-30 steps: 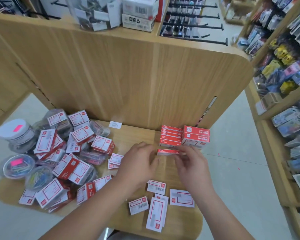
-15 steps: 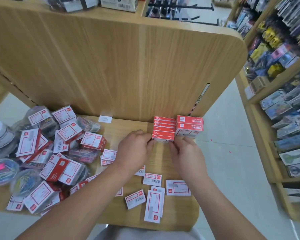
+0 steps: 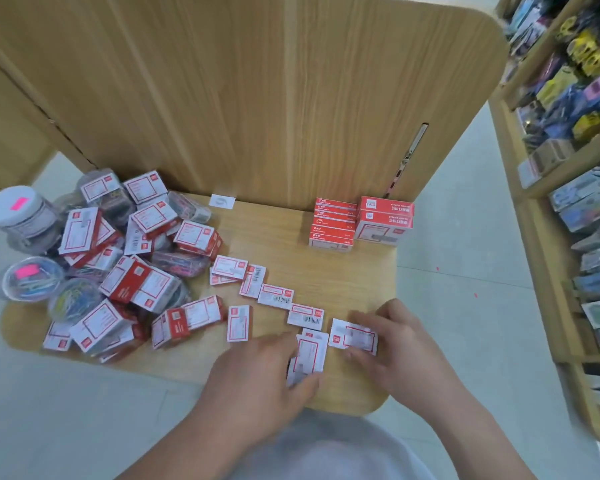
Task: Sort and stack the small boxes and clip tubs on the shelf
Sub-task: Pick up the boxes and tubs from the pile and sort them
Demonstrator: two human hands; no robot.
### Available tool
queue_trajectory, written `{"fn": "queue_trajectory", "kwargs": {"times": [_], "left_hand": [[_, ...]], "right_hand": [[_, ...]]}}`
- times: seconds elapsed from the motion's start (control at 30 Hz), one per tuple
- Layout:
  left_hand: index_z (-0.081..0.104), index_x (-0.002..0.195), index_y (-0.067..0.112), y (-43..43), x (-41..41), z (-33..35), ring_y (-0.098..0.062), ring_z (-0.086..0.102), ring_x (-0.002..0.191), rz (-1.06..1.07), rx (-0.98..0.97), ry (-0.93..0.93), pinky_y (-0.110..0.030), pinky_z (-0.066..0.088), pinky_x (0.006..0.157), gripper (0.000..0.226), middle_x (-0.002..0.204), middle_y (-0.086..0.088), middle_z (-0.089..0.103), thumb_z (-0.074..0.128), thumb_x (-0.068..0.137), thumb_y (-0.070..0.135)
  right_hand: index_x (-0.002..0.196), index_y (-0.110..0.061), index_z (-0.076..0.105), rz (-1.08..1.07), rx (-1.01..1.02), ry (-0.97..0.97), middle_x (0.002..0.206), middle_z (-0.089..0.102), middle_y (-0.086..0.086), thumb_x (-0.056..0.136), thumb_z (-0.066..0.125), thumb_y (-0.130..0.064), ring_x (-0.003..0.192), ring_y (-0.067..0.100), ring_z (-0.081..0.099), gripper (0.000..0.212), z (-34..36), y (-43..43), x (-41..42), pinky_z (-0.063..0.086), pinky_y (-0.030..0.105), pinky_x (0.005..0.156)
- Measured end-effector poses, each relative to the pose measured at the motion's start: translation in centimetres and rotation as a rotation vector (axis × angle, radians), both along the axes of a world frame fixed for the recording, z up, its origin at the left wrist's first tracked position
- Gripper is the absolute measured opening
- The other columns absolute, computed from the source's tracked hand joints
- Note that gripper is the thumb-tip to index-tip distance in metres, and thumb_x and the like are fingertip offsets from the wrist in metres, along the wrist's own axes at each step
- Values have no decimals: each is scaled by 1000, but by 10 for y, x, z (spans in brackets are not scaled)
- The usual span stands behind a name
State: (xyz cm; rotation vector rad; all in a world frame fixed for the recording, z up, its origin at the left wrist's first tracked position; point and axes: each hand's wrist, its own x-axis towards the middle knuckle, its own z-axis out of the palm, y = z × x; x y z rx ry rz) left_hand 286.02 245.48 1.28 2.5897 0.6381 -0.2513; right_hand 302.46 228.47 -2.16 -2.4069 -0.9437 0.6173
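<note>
Two neat stacks of red-and-white boxes stand at the back right of the wooden shelf [image 3: 343, 282]: a thin-box stack [image 3: 331, 225] and a wider-box stack [image 3: 385, 220] beside it. My left hand [image 3: 260, 372] grips a small white-and-red box [image 3: 309, 353] near the front edge. Just to its right, my right hand [image 3: 394, 337] pinches another flat box [image 3: 354, 336]. Several loose small boxes [image 3: 274, 296] lie in a line across the middle. A jumbled pile of bigger boxes [image 3: 136, 282] and clear clip tubs [image 3: 28, 277] fills the left side.
An upright wooden panel [image 3: 257, 98] closes the shelf's back. A white-lidded tub [image 3: 18, 209] sits at the far left. To the right, across a strip of floor, stands a rack of packaged goods [image 3: 575, 133]. The shelf's rounded front edge lies just under my hands.
Both hands have let go of the thin-box stack at the back and drawn toward the front edge, where each now takes hold of a loose flat box.
</note>
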Motion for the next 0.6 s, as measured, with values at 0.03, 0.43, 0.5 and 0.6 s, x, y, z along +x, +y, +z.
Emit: {"fn": "queue_trajectory", "kwargs": {"times": [0.03, 0.43, 0.5, 0.6], "left_hand": [[48, 105, 34, -12, -2, -2, -14, 64, 98, 21, 17, 30, -33, 50, 75, 42, 100, 13, 64, 50, 84, 70], [74, 93, 30, -28, -10, -12, -4, 58, 58, 591, -569, -344, -23, 48, 58, 16, 74, 8, 73, 80, 85, 18], [76, 93, 25, -21, -9, -6, -9, 64, 65, 627, -655, -396, -27, 51, 62, 10, 80, 3, 77, 78, 88, 16], [75, 96, 23, -9, -7, 7, -15, 75, 79, 646, -714, -408, -27, 57, 70, 8, 87, 4, 79, 75, 92, 16]], "right_hand": [[120, -37, 72, -11, 23, -14, 95, 45, -15, 77, 84, -40, 92, 13, 57, 45, -5, -2, -3, 50, 31, 77], [94, -35, 65, -157, 176, 209, 88, 73, -18, 83, 79, -21, 75, -1, 65, 23, 4, 10, 12, 50, 21, 65], [92, -31, 69, -218, 232, 262, 82, 74, -14, 83, 79, -18, 67, 2, 64, 18, 14, 12, 17, 47, 15, 57], [84, -29, 67, -211, 330, 217, 75, 69, -10, 87, 75, -19, 66, 11, 61, 12, 31, 15, 20, 46, 20, 54]]}}
